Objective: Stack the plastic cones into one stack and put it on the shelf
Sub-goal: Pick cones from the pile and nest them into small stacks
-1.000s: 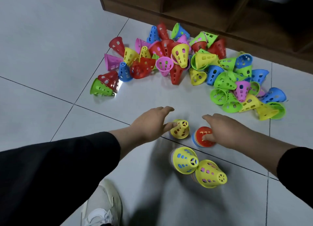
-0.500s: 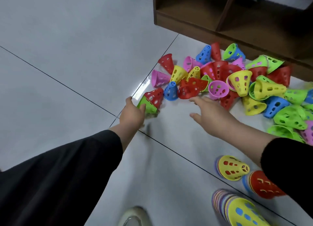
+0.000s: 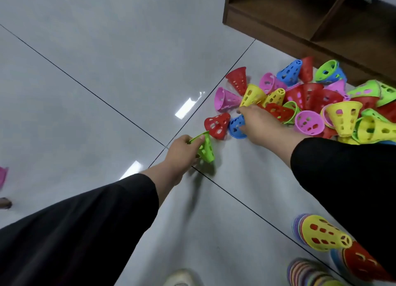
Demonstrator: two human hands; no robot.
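My left hand grips a green cone by its wide rim, just off the floor. A little to its right, my right hand closes its fingers on a blue cone that stands beside a red cone. Behind them lies a loose pile of coloured cones, red, yellow, pink, green and blue. Near me at the lower right lie partial stacks: one topped yellow, one topped red, and a third at the bottom edge. The dark wooden shelf stands at the top right.
Grey tiled floor stretches wide to the left. My white shoe shows at the bottom edge. A pink object and something dark sit at the far left edge. The shelf base runs right behind the pile.
Both hands left the stacks near me and reached to the pile's left end. My left hand took the green cone and lifted it; my right hand came down onto the blue cone.
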